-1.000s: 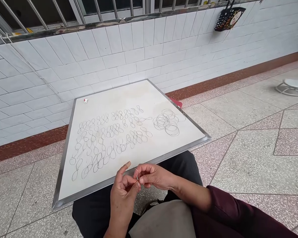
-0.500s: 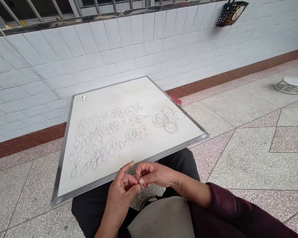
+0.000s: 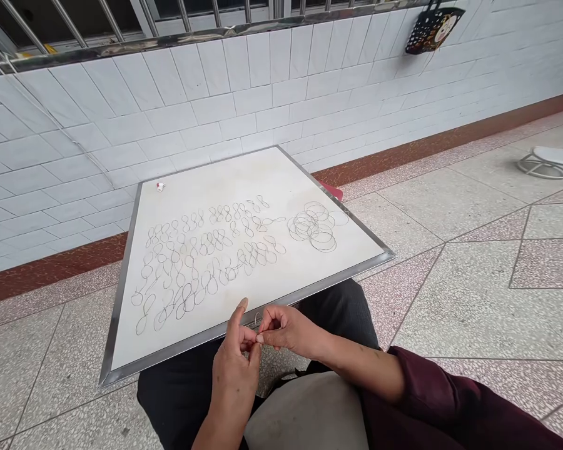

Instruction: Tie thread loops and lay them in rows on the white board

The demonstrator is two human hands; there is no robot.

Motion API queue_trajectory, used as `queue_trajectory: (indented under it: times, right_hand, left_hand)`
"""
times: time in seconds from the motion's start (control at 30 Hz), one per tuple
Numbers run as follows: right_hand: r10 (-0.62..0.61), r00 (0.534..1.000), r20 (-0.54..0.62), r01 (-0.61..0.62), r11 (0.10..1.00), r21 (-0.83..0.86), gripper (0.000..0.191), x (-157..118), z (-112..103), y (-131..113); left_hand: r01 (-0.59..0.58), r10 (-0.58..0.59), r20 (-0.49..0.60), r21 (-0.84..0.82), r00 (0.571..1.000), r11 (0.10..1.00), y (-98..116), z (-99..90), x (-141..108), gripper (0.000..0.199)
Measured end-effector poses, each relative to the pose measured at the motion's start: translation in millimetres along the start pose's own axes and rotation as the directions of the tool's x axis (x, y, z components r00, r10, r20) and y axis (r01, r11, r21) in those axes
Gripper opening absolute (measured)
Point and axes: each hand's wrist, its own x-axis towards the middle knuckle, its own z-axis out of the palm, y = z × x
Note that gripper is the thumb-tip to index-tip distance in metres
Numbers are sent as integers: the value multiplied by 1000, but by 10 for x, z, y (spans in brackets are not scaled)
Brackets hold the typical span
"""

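Both my hands meet just in front of the board's near edge, above my lap. My left hand (image 3: 235, 370) pinches with thumb and bent fingers, its index finger pointing up. Against it, my right hand (image 3: 291, 331) has thumb and fingers pinched together. Between them is a thin wire loop (image 3: 256, 319), of which a small curved part shows above the fingertips; the rest is hidden. Rows of thin loops twisted into figure eights (image 3: 187, 297) lie on the white board (image 3: 225, 175). To their right is an overlapping pile of round loops (image 3: 323, 240).
A metal rim (image 3: 169, 356) frames the board, which stands beside a white tiled wall (image 3: 206, 94). A small white and red object (image 3: 160, 187) sits at its far left corner. A black basket (image 3: 431, 30) hangs on the wall. A low round stool (image 3: 548, 161) stands at right.
My left hand has turned more upright, and its thumb has lifted. My right hand has shifted slightly left. The wire end that hung below the fingers no longer shows.
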Motion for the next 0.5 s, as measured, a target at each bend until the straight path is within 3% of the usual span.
queue_trajectory:
  times: [0.1, 0.3, 0.5]
  right_hand:
    - [-9, 1000, -16, 9, 1000, -26, 37, -13, 10, -18]
    - [-27, 997, 67, 26, 1000, 15, 40, -55, 12, -67]
    - [-36, 993, 110, 36, 999, 5, 37, -86, 22, -76]
  left_hand:
    - [-4, 4, -2, 4, 1000, 1000, 25, 6, -31, 67]
    - [65, -60, 37, -155, 998, 986, 89, -28, -72, 71]
    - [59, -58, 12, -153, 998, 986, 67, -29, -80, 71]
